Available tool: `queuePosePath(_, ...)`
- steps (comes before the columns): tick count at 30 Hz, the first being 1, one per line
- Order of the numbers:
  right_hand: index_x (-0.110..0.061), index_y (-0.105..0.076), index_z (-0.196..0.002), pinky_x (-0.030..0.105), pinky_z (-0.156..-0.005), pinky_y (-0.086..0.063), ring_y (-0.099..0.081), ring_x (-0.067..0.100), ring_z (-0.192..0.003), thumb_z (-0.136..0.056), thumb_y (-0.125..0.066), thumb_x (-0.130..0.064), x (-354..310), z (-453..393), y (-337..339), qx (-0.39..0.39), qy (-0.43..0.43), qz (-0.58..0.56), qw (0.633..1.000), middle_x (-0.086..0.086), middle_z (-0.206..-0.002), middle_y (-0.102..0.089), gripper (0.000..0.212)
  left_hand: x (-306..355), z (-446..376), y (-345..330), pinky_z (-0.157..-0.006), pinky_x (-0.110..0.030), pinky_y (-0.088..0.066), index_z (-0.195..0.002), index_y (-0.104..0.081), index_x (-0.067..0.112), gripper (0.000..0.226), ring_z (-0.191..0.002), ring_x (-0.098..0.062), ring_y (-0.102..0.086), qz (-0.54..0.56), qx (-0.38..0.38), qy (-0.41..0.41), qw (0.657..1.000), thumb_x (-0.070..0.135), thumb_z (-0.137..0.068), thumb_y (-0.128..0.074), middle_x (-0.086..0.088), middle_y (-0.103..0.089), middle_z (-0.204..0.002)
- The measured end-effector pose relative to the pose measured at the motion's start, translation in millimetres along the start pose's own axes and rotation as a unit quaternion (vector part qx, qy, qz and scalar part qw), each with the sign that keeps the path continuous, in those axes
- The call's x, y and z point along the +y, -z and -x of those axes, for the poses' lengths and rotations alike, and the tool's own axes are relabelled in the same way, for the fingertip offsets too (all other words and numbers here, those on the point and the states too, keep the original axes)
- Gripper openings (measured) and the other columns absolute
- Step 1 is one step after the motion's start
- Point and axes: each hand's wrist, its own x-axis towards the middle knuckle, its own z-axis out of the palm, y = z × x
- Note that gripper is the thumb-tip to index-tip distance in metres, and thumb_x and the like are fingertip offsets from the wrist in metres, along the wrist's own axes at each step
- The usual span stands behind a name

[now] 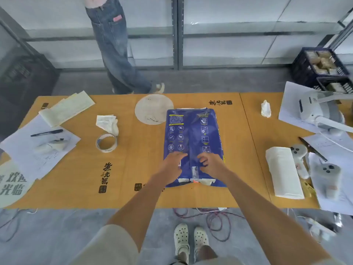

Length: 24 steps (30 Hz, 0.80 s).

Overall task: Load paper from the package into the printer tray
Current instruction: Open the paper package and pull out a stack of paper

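From my remote seat I see both bare hands resting on one blue paper package [193, 138] that lies flat at the middle of the orange tabletop [137, 180], its long seam running away from the camera. The left hand [172, 165] lies palm-down on the wrapper just left of the seam, fingers [179, 155] spread and loose, gripping nothing. The right hand [211, 165] sits just right of the seam with its fingers [202, 161] curled against the wrapper; I cannot tell whether they have pinched the flap. The near end of the package shows torn white edges and one strip of clear tape [195, 172] between the two hands. I count one roll of tape [106, 142] left of the package, one crumpled tissue [108, 124] just behind it, and one round paper disc [154, 109] touching the package's far left corner. Two pens are in view: one [46, 132] on loose sheets at the left, one [313, 149] at the right. One folded white stack [283, 172] lies at the right beside two grey controllers [327, 180]. One white device [319, 109] stands at the far right corner. A second person in jeans [114, 44] stands beyond the tabletop. Two white clogs [191, 240] show on the floor below.
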Motion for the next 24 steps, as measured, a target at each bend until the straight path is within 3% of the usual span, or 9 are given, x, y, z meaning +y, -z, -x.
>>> queuePosePath(3,-0.013,-0.061,-0.118,0.038,-0.086,-0.052,-0.061,0.025,-0.102,-0.08,-0.065,-0.01,5,-5,-6,0.001,0.007,0.076,0.997,0.007,-0.112,-0.066,0.038,-5,-3,-8,-0.106,-0.033,-0.037,-0.142,-0.035,0.021,0.062,-0.142,-0.017,-0.024,-0.076,-0.006,0.018,0.997,0.001,-0.085,-0.047,-0.001,-0.029,-0.152)
queuePosePath(6,-0.015,-0.064,-0.114,0.032,-0.076,-0.048,-0.062,0.025,-0.1,-0.084,-0.063,-0.015,7,-6,-12,0.015,0.017,0.109,0.994,0.003,-0.11,-0.066,0.03,-11,0,-16,-0.103,-0.029,-0.04,-0.141,-0.038,0.02,0.059,-0.141,-0.014,-0.025,-0.105,0.007,0.021,0.994,0.002,-0.085,-0.048,0.001,-0.03,-0.151)
queuePosePath(10,-0.021,-0.067,-0.112,0.028,-0.067,-0.042,-0.061,0.023,-0.095,-0.085,-0.062,-0.017,7,-8,-18,0.029,0.045,0.125,0.991,0.003,-0.106,-0.063,0.027,-17,4,-19,-0.104,-0.027,-0.037,-0.138,-0.041,0.02,0.057,-0.14,-0.014,-0.027,-0.085,0.034,0.016,0.996,0.003,-0.084,-0.049,0.003,-0.033,-0.15)
queuePosePath(14,-0.026,-0.069,-0.105,0.027,-0.064,-0.037,-0.06,0.021,-0.093,-0.085,-0.063,-0.022,9,-4,-26,0.049,0.049,0.109,0.992,0.001,-0.103,-0.06,0.022,-25,8,-23,-0.1,-0.034,-0.046,-0.137,-0.041,0.025,0.058,-0.139,-0.01,-0.026,-0.081,0.031,0.025,0.996,0.008,-0.083,-0.052,0.008,-0.032,-0.149)
queuePosePath(17,-0.023,-0.072,-0.097,0.023,-0.06,-0.032,-0.06,0.021,-0.091,-0.086,-0.062,-0.021,8,-5,-27,0.06,0.047,0.105,0.991,0.001,-0.103,-0.061,0.015,-25,8,-23,-0.099,-0.035,-0.048,-0.137,-0.042,0.024,0.058,-0.139,-0.01,-0.026,-0.083,0.03,0.022,0.996,0.01,-0.082,-0.055,0.007,-0.033,-0.148)
queuePosePath(21,-0.017,-0.071,-0.09,0.019,-0.053,-0.028,-0.058,0.02,-0.085,-0.086,-0.062,-0.015,4,-8,-26,0.06,0.056,0.113,0.99,0.002,-0.103,-0.061,0.01,-22,13,-25,-0.098,-0.027,-0.043,-0.138,-0.041,0.022,0.059,-0.138,-0.012,-0.028,-0.101,0.027,0.015,0.994,0.014,-0.082,-0.058,0.004,-0.035,-0.146)
queuePosePath(24,-0.012,-0.07,-0.087,0.024,-0.062,-0.035,-0.052,0.014,-0.081,-0.085,-0.06,-0.011,4,-4,-26,0.047,0.061,0.101,0.992,0.002,-0.098,-0.065,0.01,-21,18,-27,-0.095,-0.025,-0.041,-0.139,-0.04,0.022,0.058,-0.137,-0.014,-0.029,-0.118,0.033,0.007,0.992,0.016,-0.083,-0.057,0.003,-0.035,-0.146)
